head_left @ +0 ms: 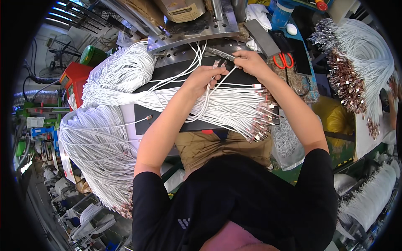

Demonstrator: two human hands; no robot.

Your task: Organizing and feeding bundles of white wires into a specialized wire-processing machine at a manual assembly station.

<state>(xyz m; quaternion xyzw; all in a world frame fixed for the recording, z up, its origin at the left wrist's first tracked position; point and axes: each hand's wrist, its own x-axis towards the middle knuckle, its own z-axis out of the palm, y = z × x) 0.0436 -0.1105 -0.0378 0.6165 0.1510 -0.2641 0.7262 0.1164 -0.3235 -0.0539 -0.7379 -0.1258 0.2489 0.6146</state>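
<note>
My left hand (202,79) is closed around a few white cables (206,100), with small metal connector ends poking out past its fingers. Just right of it, my right hand (251,65) has its fingers pinched at a cable end, beside a narrow metal strip (220,53) under the press. The fingers partly hide what the right hand grips. Below both hands, a bundle of white cables (226,109) lies across a black board (146,109), its copper-coloured connector ends (263,121) fanned to the right. One loose cable connector (148,117) sticks out at the board's left.
A perforated metal press plate (192,37) stands ahead. Coiled white cables (121,69) and a hanging bundle (96,146) crowd the left. To the right are red-handled scissors (283,61), a grey block (262,37), a clear bag (289,140) and a large cable bundle (360,58).
</note>
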